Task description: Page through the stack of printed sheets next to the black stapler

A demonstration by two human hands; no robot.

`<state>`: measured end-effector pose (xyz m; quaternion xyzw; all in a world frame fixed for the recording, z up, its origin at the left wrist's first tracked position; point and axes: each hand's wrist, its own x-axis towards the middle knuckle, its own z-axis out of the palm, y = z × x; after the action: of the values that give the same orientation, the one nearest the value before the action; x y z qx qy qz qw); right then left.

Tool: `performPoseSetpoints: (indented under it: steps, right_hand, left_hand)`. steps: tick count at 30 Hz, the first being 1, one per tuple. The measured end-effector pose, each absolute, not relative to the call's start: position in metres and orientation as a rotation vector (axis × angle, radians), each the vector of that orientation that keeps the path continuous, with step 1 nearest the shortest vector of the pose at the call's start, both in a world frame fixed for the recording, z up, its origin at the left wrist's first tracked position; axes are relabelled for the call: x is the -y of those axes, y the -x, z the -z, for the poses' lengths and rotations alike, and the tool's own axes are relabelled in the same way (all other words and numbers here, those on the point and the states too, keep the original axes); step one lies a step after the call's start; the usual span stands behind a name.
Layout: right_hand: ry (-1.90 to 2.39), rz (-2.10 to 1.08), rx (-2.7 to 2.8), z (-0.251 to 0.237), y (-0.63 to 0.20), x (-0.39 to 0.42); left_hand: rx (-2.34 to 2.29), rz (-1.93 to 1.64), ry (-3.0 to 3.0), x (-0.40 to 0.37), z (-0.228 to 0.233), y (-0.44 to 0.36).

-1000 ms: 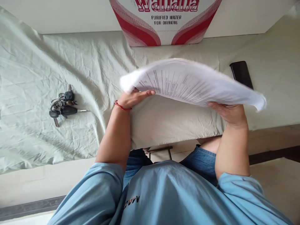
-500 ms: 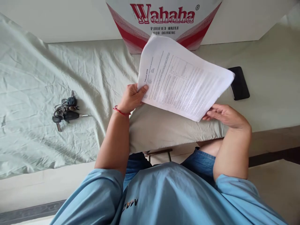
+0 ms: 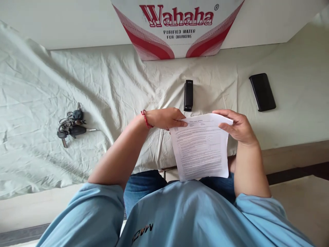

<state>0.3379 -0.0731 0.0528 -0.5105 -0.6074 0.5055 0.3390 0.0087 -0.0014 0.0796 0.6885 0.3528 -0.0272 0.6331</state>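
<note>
Head view shows a person in a light blue shirt holding a printed sheet of paper [image 3: 202, 151] by its top edge with both hands. The left hand [image 3: 164, 118] has its fingers [image 3: 181, 123] closed on the sheet's top left corner, and a red string bracelet [image 3: 145, 119] circles that wrist. The right hand [image 3: 238, 126] grips the top right corner, fingers curled over the edge, which bends slightly under them. The sheet hangs down from the bench [image 3: 295, 151] edge toward the person's lap, text side facing the camera. A wrinkled pale green cloth [image 3: 38, 103] covers the bench. Just beyond the sheet's top edge lies a black stapler [image 3: 188, 95], pointing away from the person. A black phone [image 3: 262, 92] lies face down farther to the right, well apart from the hands. A bunch of keys [image 3: 70, 126] rests on the cloth far to the left. A red and white Wahaha water box [image 3: 177, 31] stands at the back of the bench.
</note>
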Motion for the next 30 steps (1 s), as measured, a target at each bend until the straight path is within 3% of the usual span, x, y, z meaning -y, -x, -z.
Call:
performPoseSetpoints:
  steps: [4, 10, 16, 23, 30]
  right_hand:
    - [1.557, -1.123, 1.575, -0.042, -0.316, 0.069]
    - [1.693, -1.151, 1.553, -0.034, -0.312, 0.056]
    - [1.749, -1.116, 1.575, -0.031, -0.314, 0.049]
    - [1.763, -1.025, 1.570, -0.031, -0.327, 0.045]
    - [1.759, -1.048, 1.520, -0.028, -0.336, 0.043]
  left_hand:
    - [-0.996, -0.054, -1.501, 0.005, -0.063, -0.007]
    - [-1.372, -0.418, -1.376, 0.019, -0.042, -0.007]
    - [-1.560, -0.581, -1.663, 0.018, -0.030, -0.015]
    - [-1.604, -0.682, -1.748, 0.023, -0.012, -0.022]
    - [-1.463, -1.135, -1.914, 0.028, 0.012, -0.017]
